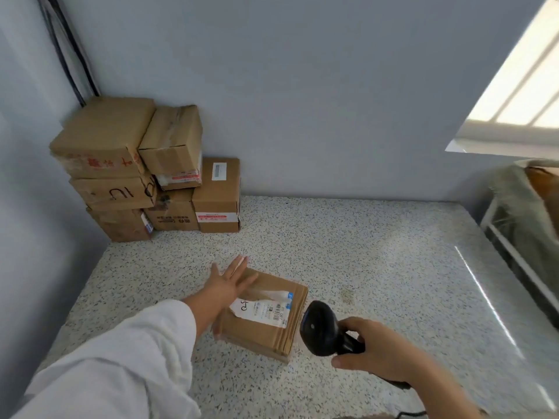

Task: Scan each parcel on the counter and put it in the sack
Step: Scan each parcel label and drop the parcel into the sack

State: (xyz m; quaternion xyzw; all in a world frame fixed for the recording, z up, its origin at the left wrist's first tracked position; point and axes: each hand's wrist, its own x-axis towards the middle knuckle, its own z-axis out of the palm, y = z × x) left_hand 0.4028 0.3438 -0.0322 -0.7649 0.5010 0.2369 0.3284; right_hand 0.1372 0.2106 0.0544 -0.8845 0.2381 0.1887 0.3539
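A flat cardboard parcel (266, 328) with a white shipping label lies on the speckled counter (378, 267) near its front. My left hand (227, 285) rests flat on the parcel's far left corner, fingers straight. Just right of the parcel, my right hand (375, 349) grips the handle of a black barcode scanner (320, 328), whose head points at the label. The sack (520, 207) hangs on a white frame at the counter's right edge, with something brown inside it.
Several cardboard parcels (145, 170) are stacked in the back left corner against the grey walls. The scanner's cable trails off toward the bottom edge. A window ledge juts out at the upper right.
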